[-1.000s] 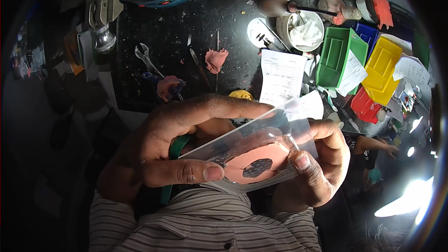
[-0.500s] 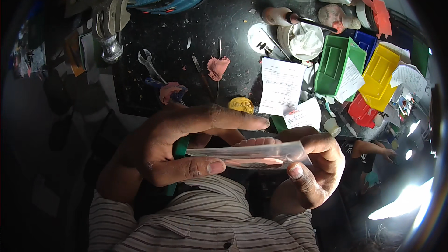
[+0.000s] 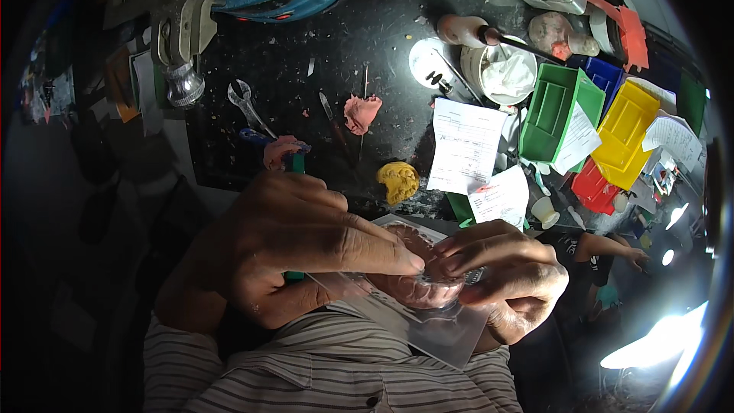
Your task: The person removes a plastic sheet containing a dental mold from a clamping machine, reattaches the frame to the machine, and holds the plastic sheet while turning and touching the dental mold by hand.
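Observation:
Both hands are on a clear plastic sheet [image 3: 447, 343] that is moulded over a pinkish dental arch shape [image 3: 417, 294], tilted so that its upper side shows. My left hand [image 3: 283, 248] holds the sheet's left side, its index fingertip pressed on the arch. A green bar-like piece [image 3: 297, 162] passes through the left hand's grasp, showing above and below the fingers; its kind is hidden. My right hand [image 3: 508, 279] closes on the sheet's right side, with curled fingertips against the arch. Just beyond the hands lies a yellow dental cast [image 3: 399, 181].
Behind lie printed papers [image 3: 465, 145], a pink lump on a rod [image 3: 362, 113], a knife [image 3: 334, 118] and a wrench [image 3: 248, 107]. Green [image 3: 554, 111] and yellow [image 3: 623, 126] trays stand right. A lamp [image 3: 657, 340] glares at right, near another person's arm [image 3: 612, 245].
The plastic sheet has turned from nearly edge-on to face-up, exposing the arch. My left index finger has come down onto it, and my right fingers have moved over its top.

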`<state>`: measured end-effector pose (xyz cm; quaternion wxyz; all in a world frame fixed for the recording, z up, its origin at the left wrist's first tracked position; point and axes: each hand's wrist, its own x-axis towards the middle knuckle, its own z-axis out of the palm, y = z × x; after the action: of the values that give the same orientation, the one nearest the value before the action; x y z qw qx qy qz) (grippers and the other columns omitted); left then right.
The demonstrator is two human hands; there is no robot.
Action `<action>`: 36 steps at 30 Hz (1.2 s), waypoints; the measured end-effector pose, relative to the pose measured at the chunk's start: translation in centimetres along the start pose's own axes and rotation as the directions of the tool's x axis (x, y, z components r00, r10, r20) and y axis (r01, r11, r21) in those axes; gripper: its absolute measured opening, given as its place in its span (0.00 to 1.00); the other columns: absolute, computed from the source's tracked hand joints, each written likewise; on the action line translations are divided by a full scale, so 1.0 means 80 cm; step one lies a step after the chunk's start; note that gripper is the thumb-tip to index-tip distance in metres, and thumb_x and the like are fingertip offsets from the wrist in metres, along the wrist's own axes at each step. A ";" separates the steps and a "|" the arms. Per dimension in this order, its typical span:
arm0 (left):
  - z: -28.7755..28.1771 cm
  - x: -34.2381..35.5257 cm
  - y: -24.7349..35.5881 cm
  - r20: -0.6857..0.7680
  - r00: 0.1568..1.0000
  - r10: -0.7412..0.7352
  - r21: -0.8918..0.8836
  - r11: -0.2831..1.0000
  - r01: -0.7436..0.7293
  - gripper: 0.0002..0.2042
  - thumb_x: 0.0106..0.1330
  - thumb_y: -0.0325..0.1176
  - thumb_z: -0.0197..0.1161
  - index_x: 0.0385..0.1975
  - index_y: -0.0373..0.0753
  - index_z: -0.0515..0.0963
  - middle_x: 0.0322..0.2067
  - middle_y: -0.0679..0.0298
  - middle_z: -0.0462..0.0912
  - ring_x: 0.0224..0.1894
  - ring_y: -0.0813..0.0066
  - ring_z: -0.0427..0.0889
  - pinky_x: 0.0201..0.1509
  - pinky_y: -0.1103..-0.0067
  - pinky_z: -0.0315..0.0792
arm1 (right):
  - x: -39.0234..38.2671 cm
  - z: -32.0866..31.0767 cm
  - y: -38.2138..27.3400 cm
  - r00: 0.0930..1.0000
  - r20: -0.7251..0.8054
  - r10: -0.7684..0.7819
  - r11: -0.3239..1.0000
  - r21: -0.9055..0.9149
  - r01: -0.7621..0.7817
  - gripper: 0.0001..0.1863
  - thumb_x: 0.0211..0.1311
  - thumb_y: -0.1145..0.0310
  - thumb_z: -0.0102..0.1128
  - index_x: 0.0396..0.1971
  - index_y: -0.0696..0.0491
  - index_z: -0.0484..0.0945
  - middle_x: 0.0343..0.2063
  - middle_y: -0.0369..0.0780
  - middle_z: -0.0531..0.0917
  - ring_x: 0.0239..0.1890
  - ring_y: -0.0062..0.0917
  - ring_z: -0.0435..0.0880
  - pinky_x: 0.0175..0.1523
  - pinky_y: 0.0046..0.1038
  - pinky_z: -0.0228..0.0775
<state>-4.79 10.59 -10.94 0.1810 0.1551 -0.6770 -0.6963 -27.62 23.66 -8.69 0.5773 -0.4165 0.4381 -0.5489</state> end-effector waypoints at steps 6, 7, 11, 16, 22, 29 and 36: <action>0.000 0.000 -0.003 -0.027 0.998 0.062 0.024 0.998 -0.062 0.13 0.54 0.31 0.72 0.39 0.41 0.83 0.33 0.62 0.89 0.11 0.86 0.63 0.17 0.83 0.54 | 0.006 -0.005 0.001 0.997 0.065 -0.044 0.999 0.007 0.044 0.10 0.50 0.82 0.64 0.35 0.64 0.84 0.37 0.55 0.83 0.40 0.45 0.86 0.47 0.44 0.80; 0.000 -0.001 -0.003 -0.034 0.998 0.059 0.031 0.998 -0.058 0.12 0.54 0.31 0.72 0.39 0.41 0.83 0.32 0.62 0.89 0.11 0.86 0.63 0.17 0.82 0.54 | 0.007 -0.005 0.001 0.997 0.066 -0.040 0.999 0.003 0.040 0.10 0.50 0.82 0.64 0.35 0.64 0.84 0.38 0.55 0.83 0.40 0.45 0.86 0.47 0.44 0.80; -0.004 0.004 0.000 -0.006 1.000 0.009 0.033 0.999 -0.008 0.11 0.55 0.31 0.72 0.39 0.43 0.84 0.32 0.64 0.89 0.13 0.86 0.63 0.22 0.83 0.60 | 0.010 -0.007 -0.004 0.998 0.059 -0.026 0.999 -0.033 0.028 0.10 0.50 0.82 0.64 0.34 0.64 0.84 0.38 0.55 0.83 0.40 0.45 0.86 0.46 0.42 0.80; -0.006 0.001 -0.005 -0.005 0.999 -0.042 0.011 0.999 0.042 0.09 0.56 0.29 0.70 0.37 0.45 0.83 0.33 0.65 0.89 0.15 0.86 0.63 0.36 0.84 0.66 | 0.012 -0.010 -0.005 0.998 0.061 -0.023 0.995 -0.100 0.029 0.08 0.51 0.81 0.64 0.33 0.63 0.84 0.39 0.53 0.81 0.39 0.43 0.85 0.44 0.39 0.81; -0.004 -0.004 -0.019 -0.037 0.999 0.009 0.010 1.000 -0.009 0.08 0.56 0.28 0.69 0.36 0.44 0.82 0.34 0.64 0.89 0.15 0.86 0.62 0.28 0.84 0.61 | 0.012 -0.006 -0.008 0.998 0.063 0.007 0.988 -0.152 0.003 0.06 0.52 0.79 0.67 0.31 0.60 0.83 0.38 0.50 0.80 0.38 0.40 0.84 0.43 0.34 0.82; -0.002 -0.007 -0.025 -0.056 0.997 0.051 -0.011 0.999 -0.052 0.09 0.55 0.25 0.68 0.36 0.42 0.83 0.33 0.63 0.89 0.14 0.85 0.61 0.20 0.83 0.53 | 0.012 -0.004 -0.007 0.998 0.068 0.010 0.983 -0.182 0.003 0.06 0.53 0.78 0.69 0.31 0.60 0.82 0.38 0.50 0.80 0.38 0.39 0.84 0.42 0.33 0.82; 0.002 -0.012 -0.020 -0.070 0.997 0.035 -0.004 0.999 -0.035 0.09 0.55 0.26 0.68 0.36 0.43 0.83 0.33 0.64 0.89 0.14 0.85 0.61 0.20 0.82 0.53 | 0.009 -0.003 0.001 0.997 0.081 -0.016 0.992 -0.125 0.026 0.06 0.53 0.78 0.68 0.31 0.60 0.82 0.37 0.50 0.80 0.37 0.38 0.84 0.42 0.33 0.82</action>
<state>-4.06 11.26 -12.59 0.2172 0.1671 -0.6711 -0.6888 -27.80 22.96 -8.89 0.5611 -0.4784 0.4439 -0.5091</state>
